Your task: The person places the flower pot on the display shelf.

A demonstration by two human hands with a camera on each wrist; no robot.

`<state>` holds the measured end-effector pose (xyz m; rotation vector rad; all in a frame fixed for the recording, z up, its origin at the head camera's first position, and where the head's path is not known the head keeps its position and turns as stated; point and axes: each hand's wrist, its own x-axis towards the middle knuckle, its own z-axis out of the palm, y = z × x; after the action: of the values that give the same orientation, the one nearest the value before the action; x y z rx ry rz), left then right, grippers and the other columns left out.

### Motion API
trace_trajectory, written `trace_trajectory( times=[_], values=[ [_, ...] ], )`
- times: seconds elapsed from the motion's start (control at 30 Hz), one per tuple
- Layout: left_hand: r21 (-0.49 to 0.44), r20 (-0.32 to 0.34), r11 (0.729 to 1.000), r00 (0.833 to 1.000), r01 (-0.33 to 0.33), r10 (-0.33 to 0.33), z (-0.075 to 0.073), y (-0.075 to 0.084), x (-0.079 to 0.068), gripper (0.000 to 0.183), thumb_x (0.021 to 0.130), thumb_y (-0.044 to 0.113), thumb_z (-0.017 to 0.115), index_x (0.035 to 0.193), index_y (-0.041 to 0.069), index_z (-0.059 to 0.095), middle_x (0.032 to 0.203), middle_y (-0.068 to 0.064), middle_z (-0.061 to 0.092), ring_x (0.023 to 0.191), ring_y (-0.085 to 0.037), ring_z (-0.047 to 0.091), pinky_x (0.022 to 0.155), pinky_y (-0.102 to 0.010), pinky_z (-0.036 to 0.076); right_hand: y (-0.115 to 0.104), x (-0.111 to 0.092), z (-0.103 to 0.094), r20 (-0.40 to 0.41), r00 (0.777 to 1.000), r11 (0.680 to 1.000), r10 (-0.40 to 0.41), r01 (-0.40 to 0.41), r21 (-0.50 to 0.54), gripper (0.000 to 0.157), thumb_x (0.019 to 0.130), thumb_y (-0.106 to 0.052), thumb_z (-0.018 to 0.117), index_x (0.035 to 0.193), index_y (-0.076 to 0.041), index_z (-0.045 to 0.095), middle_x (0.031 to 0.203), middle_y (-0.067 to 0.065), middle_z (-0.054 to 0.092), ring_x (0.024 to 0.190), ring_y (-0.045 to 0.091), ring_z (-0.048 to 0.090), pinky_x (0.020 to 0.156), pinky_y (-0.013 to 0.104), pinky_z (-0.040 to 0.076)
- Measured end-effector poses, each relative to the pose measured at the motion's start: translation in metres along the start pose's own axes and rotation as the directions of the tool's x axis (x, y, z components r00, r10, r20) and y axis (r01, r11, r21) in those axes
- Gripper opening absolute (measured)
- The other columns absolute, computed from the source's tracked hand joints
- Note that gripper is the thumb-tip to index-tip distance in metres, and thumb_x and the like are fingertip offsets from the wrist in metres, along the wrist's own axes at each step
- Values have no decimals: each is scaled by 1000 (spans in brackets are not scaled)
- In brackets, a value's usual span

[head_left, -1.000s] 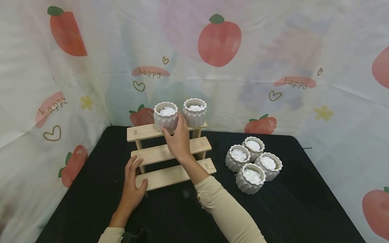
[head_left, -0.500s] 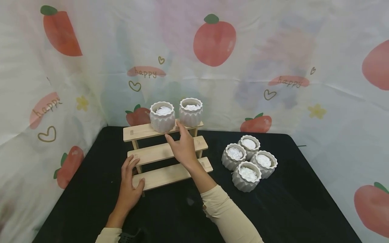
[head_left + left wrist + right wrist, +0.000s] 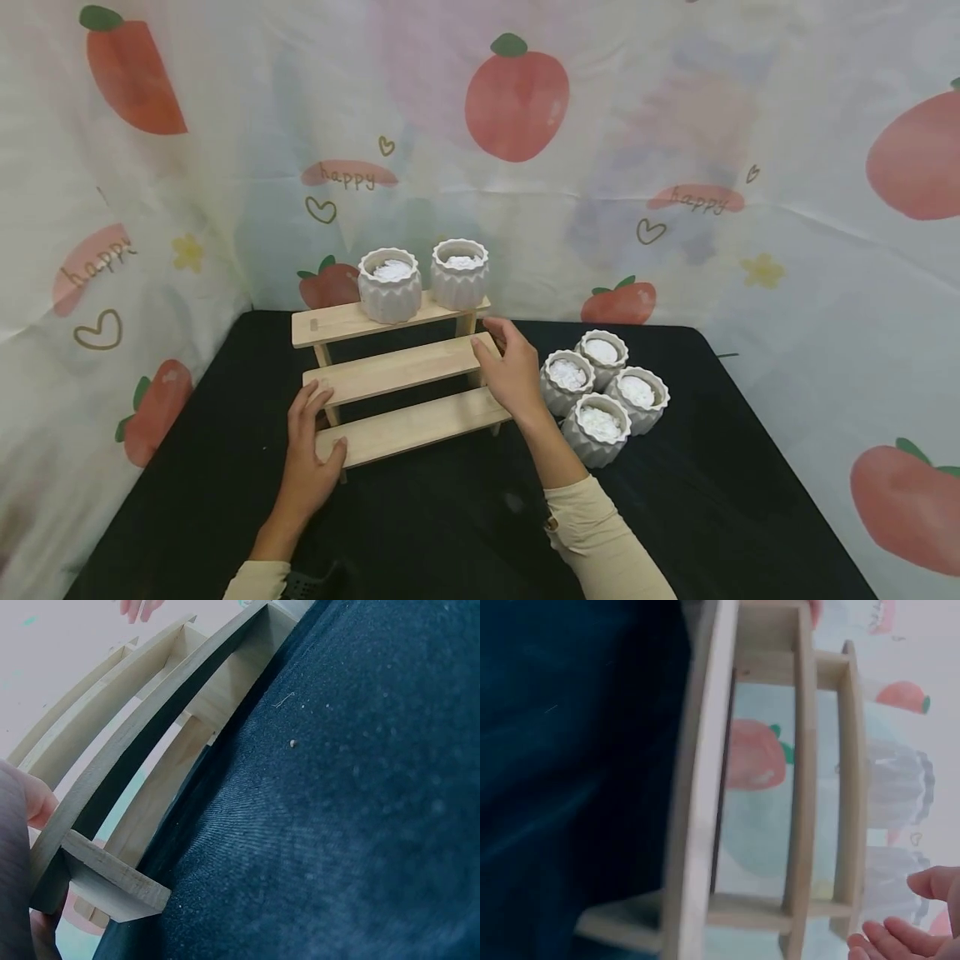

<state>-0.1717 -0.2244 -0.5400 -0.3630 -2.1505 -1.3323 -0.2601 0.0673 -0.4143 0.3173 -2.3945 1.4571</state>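
A three-tier wooden stand (image 3: 405, 369) rises in steps on the black tabletop. My left hand (image 3: 309, 462) grips its left end, thumb on the lowest shelf and fingers by the middle one. On the top shelf stand two grey fluted pots, a left pot (image 3: 390, 298) and a right pot (image 3: 460, 286), each with white filling inside. My right hand (image 3: 513, 371) is at the right end of the middle shelf, holding nothing. In the right wrist view, its fingers (image 3: 911, 937) are spread from the thumb, beside the stand.
Several more grey pots with white filling cluster right of the stand, the nearest pot (image 3: 597, 433) close to my right forearm. A fruit-printed white curtain (image 3: 420, 92) hangs behind and at the sides. Black cloth (image 3: 450, 533) covers the table.
My right hand has let go of the left pot on the top shelf and moved right and down to the middle shelf's right end. The left hand stays on the stand.
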Motion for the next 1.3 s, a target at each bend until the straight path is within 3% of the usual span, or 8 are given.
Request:
trace_trajectory(
  times=[0.3, 0.6, 0.83, 1.1, 1.3],
  values=[
    [9, -8, 1000, 1000, 12, -12, -3, -1, 0, 84, 80, -17, 64, 156, 10, 41, 167, -10, 18, 146, -27, 25, 106, -19, 33, 30, -17, -28, -14, 1000, 994, 19, -20, -109, 39, 97, -15, 70, 132, 3, 63, 133, 19, 64, 126, 36, 57, 107, 45, 44],
    [8, -17, 1000, 1000, 2, -1, -2, -1, 0, 84, 79, -17, 65, 155, 10, 42, 166, -10, 20, 145, -23, 26, 105, -19, 33, 53, -23, -85, -36, 993, 985, 114, -118, -129, 39, 96, -18, 73, 128, 3, 64, 127, 20, 66, 121, 35, 60, 103, 47, 47],
    [-2, -9, 1000, 1000, -4, 4, 0, 0, 0, 84, 79, -17, 65, 155, 10, 42, 167, -10, 19, 145, -24, 26, 104, -19, 33, 74, -40, -123, -31, 988, 953, 154, -156, -259, 50, 91, -27, 80, 128, 3, 63, 126, 22, 67, 120, 39, 62, 100, 52, 48],
    [2, 5, 1000, 1000, 0, 0, 0, -1, 0, 84, 80, -17, 64, 156, 10, 41, 167, -10, 18, 147, -24, 22, 105, -20, 33, 93, -61, -145, -56, 985, 954, 161, -170, -248, 53, 88, -29, 84, 125, 4, 64, 126, 24, 66, 122, 39, 60, 103, 53, 45],
    [18, 10, 1000, 1000, 20, -20, 0, -1, -1, 84, 81, -15, 63, 157, 12, 41, 168, -8, 17, 148, -23, 21, 106, -19, 32, 95, -73, -153, -43, 979, 946, 198, -202, -253, 62, 89, -36, 83, 133, 2, 61, 131, 23, 64, 124, 37, 59, 104, 51, 45]
  ],
)
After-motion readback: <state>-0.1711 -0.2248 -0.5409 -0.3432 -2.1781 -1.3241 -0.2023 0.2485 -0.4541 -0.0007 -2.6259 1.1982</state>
